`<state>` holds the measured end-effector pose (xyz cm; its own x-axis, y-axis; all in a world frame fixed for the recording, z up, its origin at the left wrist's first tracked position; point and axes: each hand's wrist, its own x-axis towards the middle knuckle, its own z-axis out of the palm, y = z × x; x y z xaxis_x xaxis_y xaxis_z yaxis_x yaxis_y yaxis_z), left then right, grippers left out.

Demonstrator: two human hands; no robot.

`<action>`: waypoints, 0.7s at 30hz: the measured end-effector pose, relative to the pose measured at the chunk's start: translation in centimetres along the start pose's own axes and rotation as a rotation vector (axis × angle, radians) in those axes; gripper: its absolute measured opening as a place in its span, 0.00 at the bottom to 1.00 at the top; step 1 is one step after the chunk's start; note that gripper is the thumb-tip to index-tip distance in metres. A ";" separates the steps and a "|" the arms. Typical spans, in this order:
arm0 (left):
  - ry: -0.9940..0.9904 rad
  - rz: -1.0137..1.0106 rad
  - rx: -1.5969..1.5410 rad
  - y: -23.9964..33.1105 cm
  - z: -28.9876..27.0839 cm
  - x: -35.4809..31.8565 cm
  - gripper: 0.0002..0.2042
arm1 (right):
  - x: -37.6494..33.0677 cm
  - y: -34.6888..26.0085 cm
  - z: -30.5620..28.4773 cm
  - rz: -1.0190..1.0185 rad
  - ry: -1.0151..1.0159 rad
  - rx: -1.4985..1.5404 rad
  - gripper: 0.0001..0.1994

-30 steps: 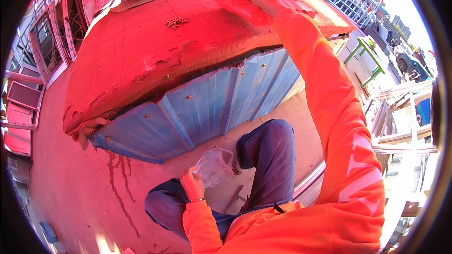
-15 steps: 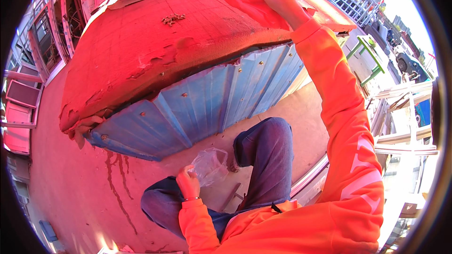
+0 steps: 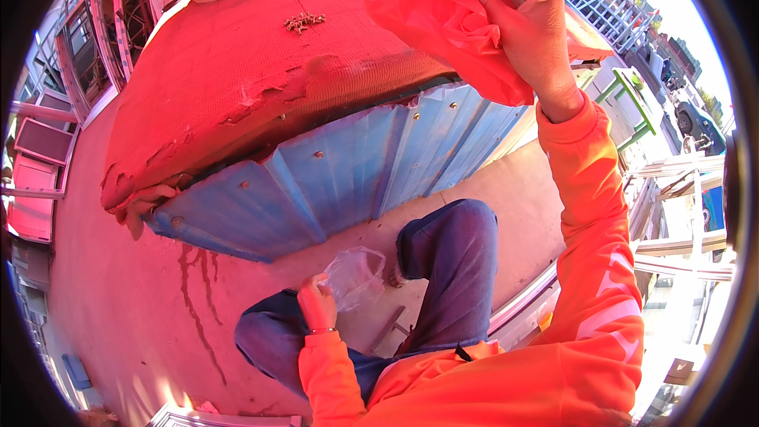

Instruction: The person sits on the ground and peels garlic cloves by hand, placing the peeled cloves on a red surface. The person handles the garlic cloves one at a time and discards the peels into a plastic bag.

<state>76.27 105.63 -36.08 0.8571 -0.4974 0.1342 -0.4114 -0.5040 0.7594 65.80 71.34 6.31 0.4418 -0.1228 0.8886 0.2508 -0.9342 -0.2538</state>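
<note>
My right hand [image 3: 531,28] is raised at the upper right, its fingers pinching a thin red plastic bag [image 3: 411,0]. The bag hangs loosely over the edge of a large worn surface [image 3: 237,71], which looks red and has a torn rim. Low in front of me, beside my bent knee, my left hand [image 3: 318,304] is closed on a clear plastic bag [image 3: 356,278]. What the clear bag holds, if anything, I cannot make out. A small pile of brownish, screw-like pieces [image 3: 303,22] lies on the worn surface.
A blue corrugated metal panel [image 3: 332,166] with screw heads runs under the surface's near edge. Frames [image 3: 87,39] lean at the left. A green-legged table [image 3: 628,103] stands at the right, with white frame pieces [image 3: 680,249] nearer. Dark stains [image 3: 194,308] mark the floor.
My right hand has come down and to the right, drawing the red plastic bag along, so more of it shows. My left hand stays almost still with the clear bag.
</note>
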 end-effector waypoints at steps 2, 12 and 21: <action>-0.016 -0.029 -0.006 0.1 0.1 -0.2 0.13 | -1.2 0.1 0.0 0.054 0.005 0.147 0.08; 0.048 -0.204 0.169 -2.8 -2.3 -0.4 0.12 | -12.2 -5.9 -0.8 0.229 -0.201 0.090 0.17; 0.137 -0.336 0.086 -8.2 -1.3 1.1 0.13 | -28.2 -5.9 13.2 0.590 -0.443 0.424 0.07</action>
<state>81.01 110.13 -41.37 0.9799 -0.1981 -0.0248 -0.1200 -0.6836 0.7199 63.23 84.76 -22.29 0.8758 -0.3256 0.3563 0.1355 -0.5427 -0.8289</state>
